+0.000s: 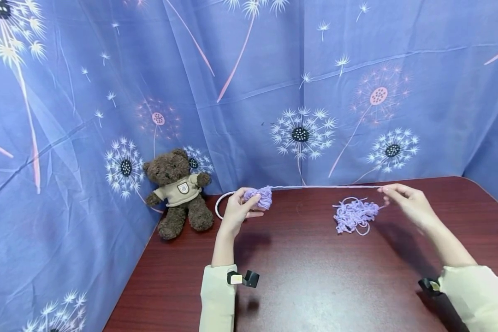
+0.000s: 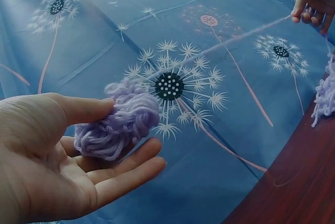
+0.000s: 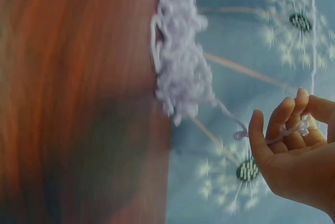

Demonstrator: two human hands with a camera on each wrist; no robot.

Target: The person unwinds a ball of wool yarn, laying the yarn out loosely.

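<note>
My left hand (image 1: 234,213) pinches a small wound bundle of lilac yarn (image 2: 119,122) between thumb and fingers, held above the table. From that bundle a single yarn strand (image 1: 323,186) runs taut to the right. My right hand (image 1: 411,205) pinches the strand's other end between thumb and forefinger, its remaining fingers loosely curled. In the right wrist view the yarn passes across the palm (image 3: 293,174) and on to a loose, kinked yarn heap (image 3: 183,56). That heap lies on the table just left of the right hand in the head view.
A brown teddy bear (image 1: 178,193) in a beige top sits at the table's back left. A white ring-shaped band (image 1: 218,206) lies behind my left hand. Blue dandelion-print cloth (image 1: 249,115) hangs along the back edge of the dark red table (image 1: 307,276).
</note>
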